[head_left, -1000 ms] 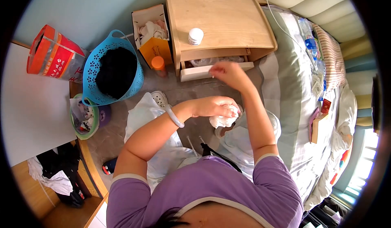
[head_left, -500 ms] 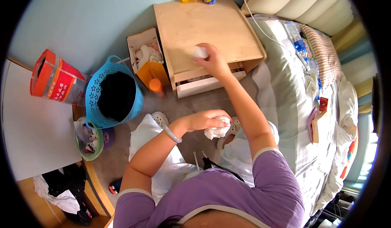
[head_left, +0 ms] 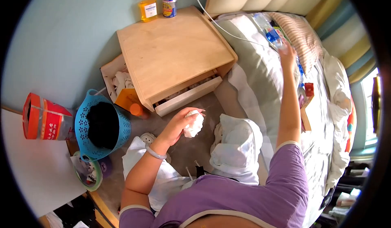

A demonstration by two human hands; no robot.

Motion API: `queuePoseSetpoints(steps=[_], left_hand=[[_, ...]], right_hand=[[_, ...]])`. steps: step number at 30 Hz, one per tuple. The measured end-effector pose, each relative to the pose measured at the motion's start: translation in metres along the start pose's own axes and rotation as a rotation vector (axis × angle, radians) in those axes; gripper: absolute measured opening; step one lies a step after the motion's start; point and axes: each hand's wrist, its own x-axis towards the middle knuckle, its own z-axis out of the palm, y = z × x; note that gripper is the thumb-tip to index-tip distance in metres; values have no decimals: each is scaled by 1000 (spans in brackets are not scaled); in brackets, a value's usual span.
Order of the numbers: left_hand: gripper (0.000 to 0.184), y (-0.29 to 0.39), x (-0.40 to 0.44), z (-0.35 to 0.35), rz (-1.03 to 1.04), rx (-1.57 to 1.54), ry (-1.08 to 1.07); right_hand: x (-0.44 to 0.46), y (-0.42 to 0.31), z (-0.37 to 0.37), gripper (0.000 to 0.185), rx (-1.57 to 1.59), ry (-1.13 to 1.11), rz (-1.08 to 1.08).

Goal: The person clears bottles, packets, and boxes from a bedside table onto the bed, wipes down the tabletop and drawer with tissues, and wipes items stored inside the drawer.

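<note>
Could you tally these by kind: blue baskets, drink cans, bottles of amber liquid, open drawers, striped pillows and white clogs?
Blue basket: 1
Drink can: 1
Amber bottle: 1
Open drawer: 1
Striped pillow: 1
White clogs: 2
Total: 7

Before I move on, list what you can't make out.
All in the head view:
Right hand: whether its fingers hold anything, blurred against the bottles.
Drawer: most contents, hidden by the cabinet top.
Basket: its bottom, hidden by dark cloth.
Can: lettering, too small.
Clothes: cut off by the lower edge.
</note>
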Motion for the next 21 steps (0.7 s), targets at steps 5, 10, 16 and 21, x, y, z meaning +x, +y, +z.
queuePoseSetpoints(steps=[5,10,16,21], left_hand=[[37,1,4,2,16,-36,23],[38,12,6,-4,45,-91,92],[37,32,6,-24,175,-182,197],[42,43,8,-33,216,-211,280]], right_hand=[[14,-93,-27,66,-155,300,-169],[-7,-282,37,48,701,-107,-705],[59,-400,168,76,532,-314,-298],[93,-419,224,89,579,-502,-129]])
